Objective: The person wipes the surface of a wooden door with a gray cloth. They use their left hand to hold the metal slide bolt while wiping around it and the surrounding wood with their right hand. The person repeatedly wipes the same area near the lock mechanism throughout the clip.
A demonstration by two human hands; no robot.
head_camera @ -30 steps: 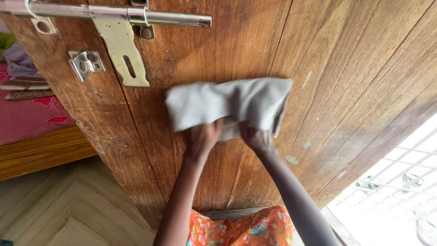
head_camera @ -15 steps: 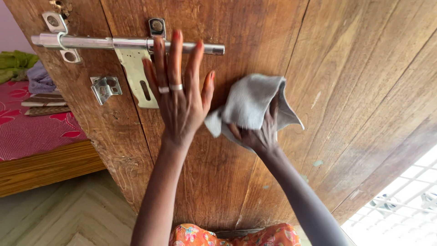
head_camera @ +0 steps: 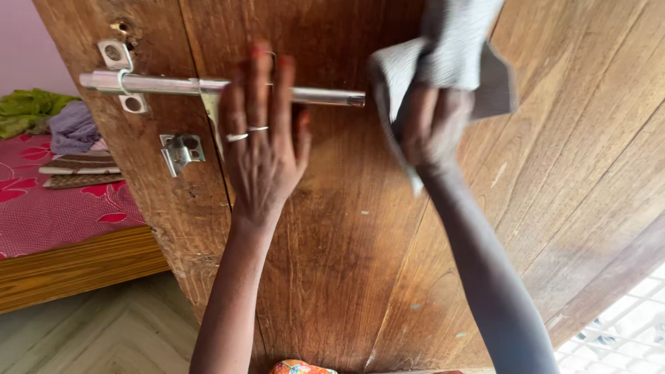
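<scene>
Left hand [head_camera: 263, 149]: open, fingers spread, palm flat on the door [head_camera: 346, 263], fingertips over the bolt [head_camera: 166, 85]. Right hand [head_camera: 433, 128]: closed on the cloth [head_camera: 454, 52], pressed to the door at 3 o'clock from the bolt's end. Bed [head_camera: 55, 208] at 9 o'clock.

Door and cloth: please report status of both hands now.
Left hand open, flat on door, fingers over the bolt. Right hand shut on grey cloth, pressed high on door. Nothing in the way.
</scene>
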